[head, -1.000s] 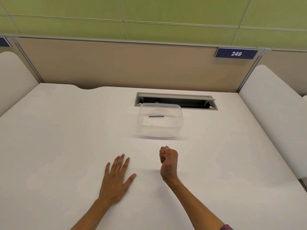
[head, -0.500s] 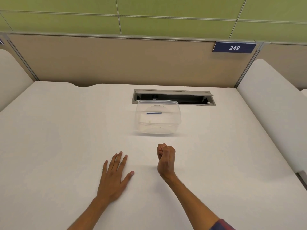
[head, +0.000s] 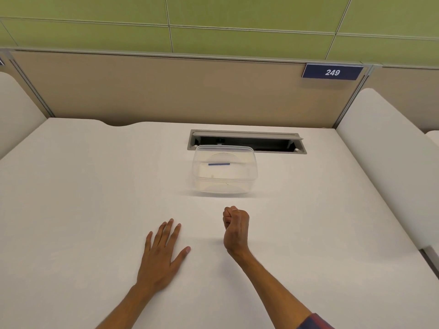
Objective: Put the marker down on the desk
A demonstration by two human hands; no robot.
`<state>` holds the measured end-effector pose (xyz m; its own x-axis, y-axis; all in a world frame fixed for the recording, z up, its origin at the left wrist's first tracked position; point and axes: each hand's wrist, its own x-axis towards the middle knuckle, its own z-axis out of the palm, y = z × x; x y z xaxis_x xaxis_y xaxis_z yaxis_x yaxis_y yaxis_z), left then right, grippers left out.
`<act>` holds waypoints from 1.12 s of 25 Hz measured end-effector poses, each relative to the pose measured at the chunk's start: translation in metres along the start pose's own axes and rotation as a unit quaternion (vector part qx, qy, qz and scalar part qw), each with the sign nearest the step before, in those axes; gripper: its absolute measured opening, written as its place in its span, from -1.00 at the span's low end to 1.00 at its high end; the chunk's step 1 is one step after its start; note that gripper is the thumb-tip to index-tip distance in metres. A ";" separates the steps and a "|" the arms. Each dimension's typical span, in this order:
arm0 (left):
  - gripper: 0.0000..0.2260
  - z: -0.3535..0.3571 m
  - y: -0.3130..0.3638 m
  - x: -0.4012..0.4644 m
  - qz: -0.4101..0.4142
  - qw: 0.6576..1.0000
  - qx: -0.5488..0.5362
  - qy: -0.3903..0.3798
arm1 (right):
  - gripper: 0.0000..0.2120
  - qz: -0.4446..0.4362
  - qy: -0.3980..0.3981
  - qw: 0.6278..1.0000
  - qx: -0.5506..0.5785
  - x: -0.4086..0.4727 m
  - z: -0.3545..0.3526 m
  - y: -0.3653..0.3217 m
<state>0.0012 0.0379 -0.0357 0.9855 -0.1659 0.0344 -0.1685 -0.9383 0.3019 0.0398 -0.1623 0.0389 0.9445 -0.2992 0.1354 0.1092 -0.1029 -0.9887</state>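
Two bare forearms and hands, seen from above

Both forearms are shown uncovered from wrist to the lower edge of the view. No ring, watch or band can be made out on the left hand (head: 159,257) or on the right hand (head: 236,230). Short, unpainted nails are seen on the fingers (head: 169,227) and thumb of the left hand. A small part of a sleeve (head: 314,322) is caught at the bottom edge on the right arm, in dark red crossed with dark blue bands; its cut cannot be told.
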 end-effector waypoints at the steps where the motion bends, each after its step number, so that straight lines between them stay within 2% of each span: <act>1: -0.37 0.000 0.000 0.000 -0.001 1.000 -0.002 0.000 | -0.70 0.002 -0.002 1.000 0.001 0.000 0.000 0.000; 28: -0.37 0.000 0.000 0.000 0.000 1.000 -0.001 0.003 | -0.71 0.004 -0.014 1.000 0.000 0.000 0.000 -0.001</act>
<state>0.0016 0.0383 -0.0356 0.9856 -0.1644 0.0402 -0.1688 -0.9380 0.3029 0.0399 -0.1618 0.0400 0.9537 -0.2735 0.1250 0.1007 -0.1011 -0.9898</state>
